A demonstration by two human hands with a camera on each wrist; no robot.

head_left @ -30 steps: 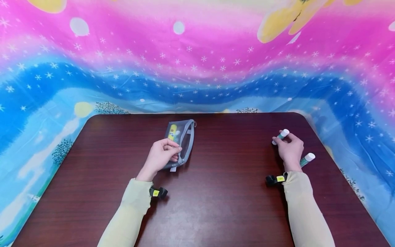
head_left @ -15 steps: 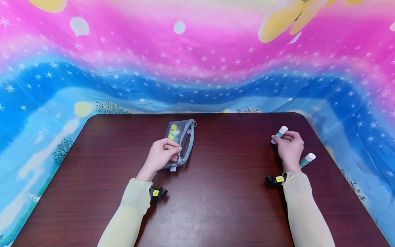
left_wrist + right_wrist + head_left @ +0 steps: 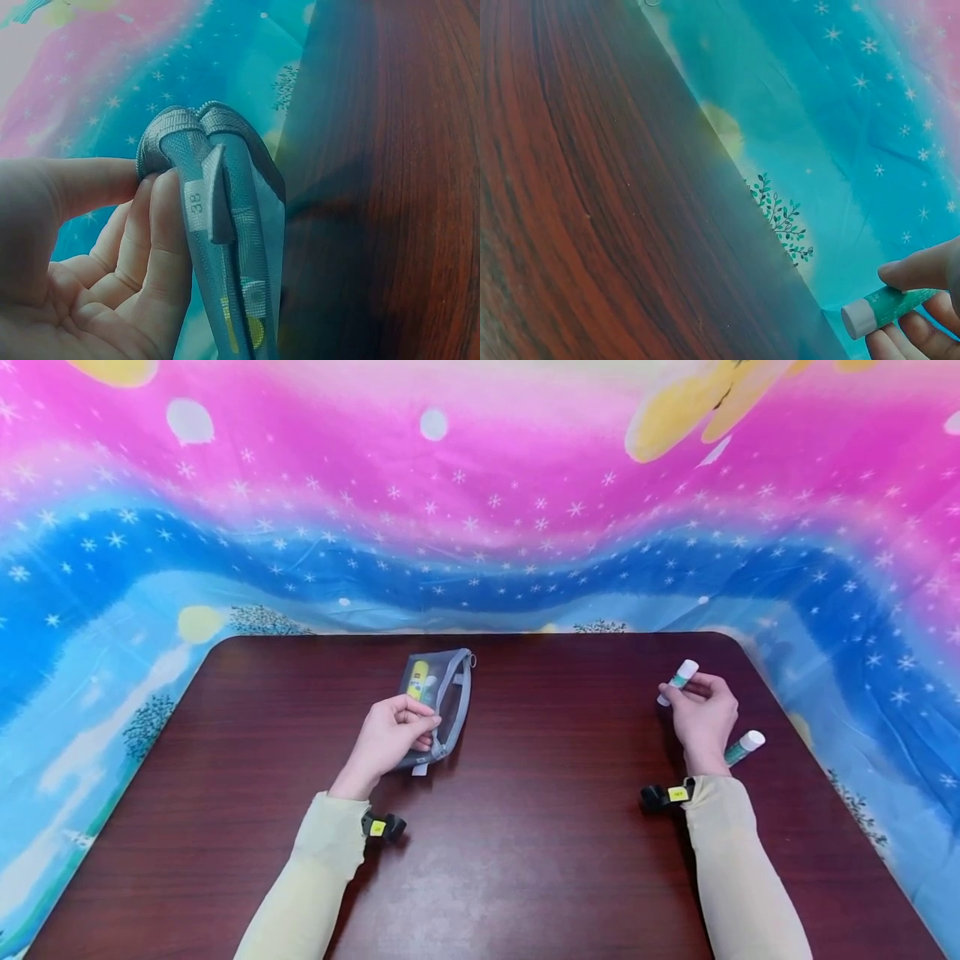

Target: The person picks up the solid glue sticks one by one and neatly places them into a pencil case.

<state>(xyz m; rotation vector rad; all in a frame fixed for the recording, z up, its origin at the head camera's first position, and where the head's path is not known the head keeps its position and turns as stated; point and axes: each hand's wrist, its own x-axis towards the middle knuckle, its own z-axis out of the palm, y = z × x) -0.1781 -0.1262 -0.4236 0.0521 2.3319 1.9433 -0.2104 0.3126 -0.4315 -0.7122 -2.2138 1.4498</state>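
A grey mesh zipper pouch (image 3: 455, 710) stands left of the table's middle, its zipped mouth gaping to the right. Through the mesh show a yellow glue stick (image 3: 417, 681) and a greenish-white one beside it. My left hand (image 3: 393, 735) pinches the pouch's near rim between thumb and fingers; in the left wrist view the zipper edge (image 3: 176, 131) is at the fingertips. At the far right, my right hand (image 3: 705, 714) holds a green-and-white glue stick (image 3: 681, 677), tilted, thumb against its side. Another such glue stick (image 3: 746, 747) is just right of that wrist, partly hidden behind it.
A dark red wooden table (image 3: 525, 860) fills the lower view, with rounded far corners. Behind and around it hangs a pink and blue patterned cloth (image 3: 480, 527). Black wrist cameras (image 3: 386, 827) sit at both cuffs.
My right hand has raised the glue stick slightly, tilting it and shifting a little to the left. The left hand and the pouch have stayed put.
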